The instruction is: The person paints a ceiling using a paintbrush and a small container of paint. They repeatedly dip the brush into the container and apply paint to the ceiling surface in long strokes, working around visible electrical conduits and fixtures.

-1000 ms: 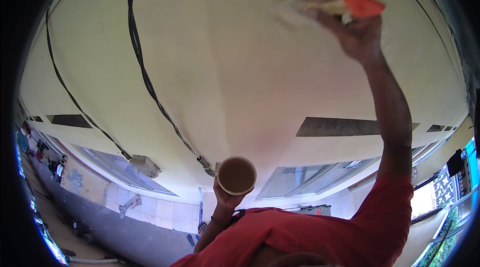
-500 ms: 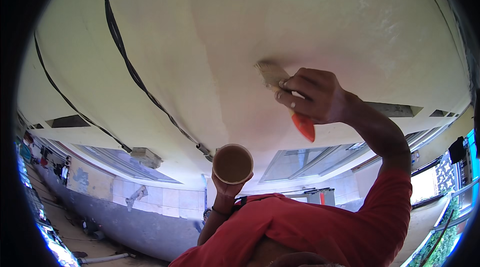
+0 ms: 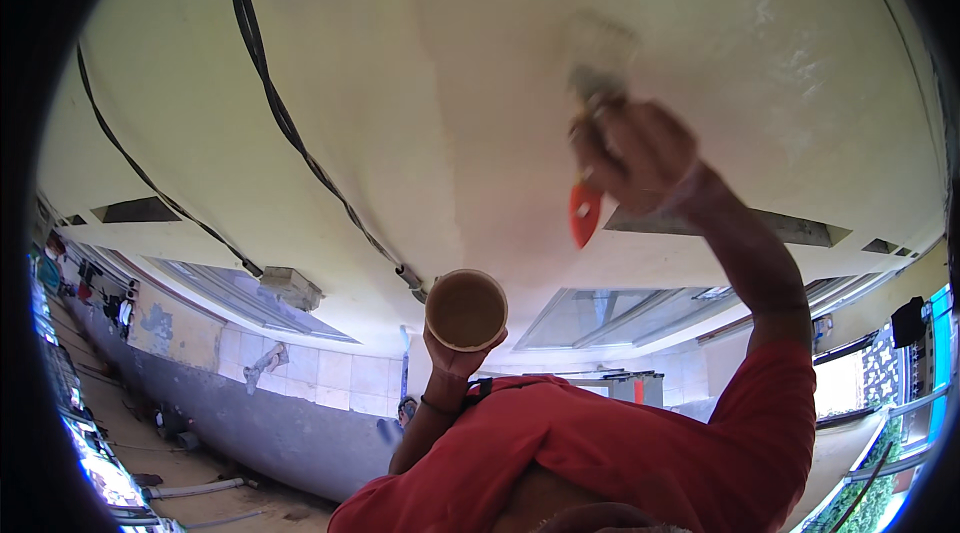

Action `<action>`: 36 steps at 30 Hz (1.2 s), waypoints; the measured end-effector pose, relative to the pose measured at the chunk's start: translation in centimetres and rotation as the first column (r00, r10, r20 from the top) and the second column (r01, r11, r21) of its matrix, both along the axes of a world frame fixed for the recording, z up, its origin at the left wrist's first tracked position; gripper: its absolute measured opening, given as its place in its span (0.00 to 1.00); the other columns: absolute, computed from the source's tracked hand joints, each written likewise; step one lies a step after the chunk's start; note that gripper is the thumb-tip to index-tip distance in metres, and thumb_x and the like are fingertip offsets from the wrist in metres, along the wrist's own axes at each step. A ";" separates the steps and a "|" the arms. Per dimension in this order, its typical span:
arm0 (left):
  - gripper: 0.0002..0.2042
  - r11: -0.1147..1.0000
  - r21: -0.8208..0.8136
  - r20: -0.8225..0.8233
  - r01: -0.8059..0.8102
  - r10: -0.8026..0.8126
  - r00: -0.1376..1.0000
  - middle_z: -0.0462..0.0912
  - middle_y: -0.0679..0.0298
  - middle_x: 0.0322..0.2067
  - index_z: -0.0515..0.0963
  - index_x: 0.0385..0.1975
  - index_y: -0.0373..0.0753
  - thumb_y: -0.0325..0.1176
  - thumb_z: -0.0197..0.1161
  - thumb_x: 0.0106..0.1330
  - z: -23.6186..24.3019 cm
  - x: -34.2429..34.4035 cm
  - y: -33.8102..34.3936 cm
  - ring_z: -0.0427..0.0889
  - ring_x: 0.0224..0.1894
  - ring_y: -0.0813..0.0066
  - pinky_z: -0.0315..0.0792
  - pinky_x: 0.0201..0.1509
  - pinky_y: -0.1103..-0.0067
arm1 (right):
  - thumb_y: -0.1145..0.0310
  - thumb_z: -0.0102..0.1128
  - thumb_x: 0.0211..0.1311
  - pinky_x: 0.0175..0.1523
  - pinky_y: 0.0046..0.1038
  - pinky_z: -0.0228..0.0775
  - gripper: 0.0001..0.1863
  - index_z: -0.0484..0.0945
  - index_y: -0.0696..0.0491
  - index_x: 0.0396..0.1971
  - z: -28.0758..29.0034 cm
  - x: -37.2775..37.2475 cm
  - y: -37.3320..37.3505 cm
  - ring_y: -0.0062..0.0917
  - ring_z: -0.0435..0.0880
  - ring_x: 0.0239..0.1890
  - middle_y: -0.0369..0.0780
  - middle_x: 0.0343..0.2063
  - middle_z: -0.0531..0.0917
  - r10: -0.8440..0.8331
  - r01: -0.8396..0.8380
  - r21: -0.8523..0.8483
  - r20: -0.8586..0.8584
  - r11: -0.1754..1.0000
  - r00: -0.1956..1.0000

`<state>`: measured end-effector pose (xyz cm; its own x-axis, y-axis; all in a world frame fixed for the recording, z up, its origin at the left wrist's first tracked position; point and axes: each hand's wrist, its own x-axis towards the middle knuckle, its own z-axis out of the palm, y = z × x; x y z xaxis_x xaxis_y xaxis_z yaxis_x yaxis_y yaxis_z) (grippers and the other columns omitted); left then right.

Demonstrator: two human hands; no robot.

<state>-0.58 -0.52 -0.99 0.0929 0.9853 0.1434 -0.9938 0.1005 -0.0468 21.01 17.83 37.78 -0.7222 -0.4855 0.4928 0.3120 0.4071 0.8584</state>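
Note:
In my raised right hand (image 3: 645,148) is a flat paintbrush (image 3: 585,215) with an orange-tipped handle. Motion blurs the hand and the bristles, which are up against a broad pale surface (image 3: 500,133); a faint edge between two tones runs along it, left of the brush. Lower down, my left hand (image 3: 455,359) is wrapped round the base of a round cup (image 3: 467,311). Its open mouth shows a brownish inside; how full it is I cannot tell.
Twisted black cables (image 3: 272,98) run down the pale surface, ending near the cup. A thinner cable (image 3: 135,173) leads to a small box (image 3: 290,287) at left. Windows (image 3: 610,318), a dark slot (image 3: 740,225) and a grey ledge (image 3: 250,448) lie lower.
My right hand has moved up with the paintbrush, whose bristles have shifted up and to the right and whose handle has swung left. My left hand and the cup have hardly moved.

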 end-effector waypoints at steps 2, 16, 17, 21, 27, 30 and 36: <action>0.32 0.993 -0.110 -0.055 -0.034 0.028 0.998 0.79 0.58 0.66 0.76 0.70 0.51 0.66 0.56 0.76 2.4 0.5 0.1 0.75 0.62 0.45 0.74 0.51 0.54 | 0.67 0.72 0.48 0.34 0.26 0.83 0.13 0.82 0.55 0.34 -4.8 -1.5 -1.7 0.26 0.83 0.37 0.41 0.33 0.81 0.111 -0.066 -0.193 0.235 0.979 0.966; 0.34 0.998 0.064 0.047 -0.026 0.023 0.999 0.72 0.56 0.77 0.70 0.79 0.53 0.62 0.55 0.78 -1.4 -0.7 0.0 0.69 0.79 0.42 0.73 0.68 0.32 | 0.79 0.78 0.64 0.35 0.24 0.78 0.12 0.90 0.56 0.47 17.7 -1.8 0.3 0.19 0.85 0.33 0.35 0.35 0.89 0.306 -0.349 -0.083 -0.322 0.934 0.896; 0.34 0.999 0.046 0.049 -0.022 0.019 0.999 0.72 0.56 0.77 0.70 0.79 0.53 0.62 0.55 0.78 -1.4 -0.5 0.1 0.69 0.79 0.42 0.73 0.68 0.32 | 0.78 0.77 0.63 0.33 0.23 0.76 0.13 0.89 0.56 0.47 18.1 -1.9 0.1 0.18 0.84 0.31 0.35 0.34 0.88 0.262 -0.260 0.045 -0.279 0.965 0.924; 0.33 0.993 -0.106 0.001 -0.045 0.046 0.999 0.76 0.57 0.72 0.73 0.75 0.53 0.64 0.54 0.77 0.6 -0.1 -0.1 0.73 0.72 0.42 0.73 0.58 0.42 | 0.67 0.74 0.52 0.34 0.27 0.82 0.11 0.85 0.48 0.36 9.0 -4.2 0.9 0.28 0.86 0.35 0.38 0.38 0.84 0.088 -0.085 0.052 -0.051 0.995 0.995; 0.33 0.983 -0.155 -0.133 -0.094 0.073 0.988 0.81 0.56 0.66 0.76 0.71 0.51 0.66 0.52 0.75 1.9 0.0 -0.1 0.78 0.65 0.42 0.74 0.52 0.48 | 0.66 0.73 0.50 0.40 0.27 0.85 0.12 0.84 0.49 0.36 1.5 -4.8 -2.0 0.26 0.88 0.40 0.38 0.39 0.88 0.283 -0.089 -0.523 0.305 0.848 0.909; 0.33 0.999 -0.047 -0.019 -0.014 0.014 1.000 0.77 0.57 0.72 0.75 0.73 0.54 0.65 0.51 0.77 -0.1 -0.6 0.0 0.77 0.71 0.45 0.74 0.61 0.40 | 0.76 0.80 0.56 0.40 0.28 0.86 0.13 0.86 0.52 0.40 6.9 -3.3 0.5 0.25 0.91 0.36 0.37 0.40 0.90 0.319 -0.282 -0.655 -0.065 0.701 0.945; 0.32 0.998 -0.059 -0.042 -0.016 0.014 0.999 0.79 0.58 0.69 0.76 0.72 0.53 0.65 0.52 0.76 0.7 -0.3 0.0 0.78 0.69 0.46 0.74 0.58 0.43 | 0.84 0.80 0.61 0.43 0.29 0.92 0.15 0.89 0.56 0.46 14.9 2.3 0.4 0.30 0.94 0.43 0.44 0.45 0.91 0.389 -0.569 -0.217 -0.539 0.793 0.747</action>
<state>-0.85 -0.53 -0.24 0.0828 0.9932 0.0816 -0.9964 0.0840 -0.0112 23.26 18.20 52.72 -0.0945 -0.4349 0.8955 0.2963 0.8465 0.4423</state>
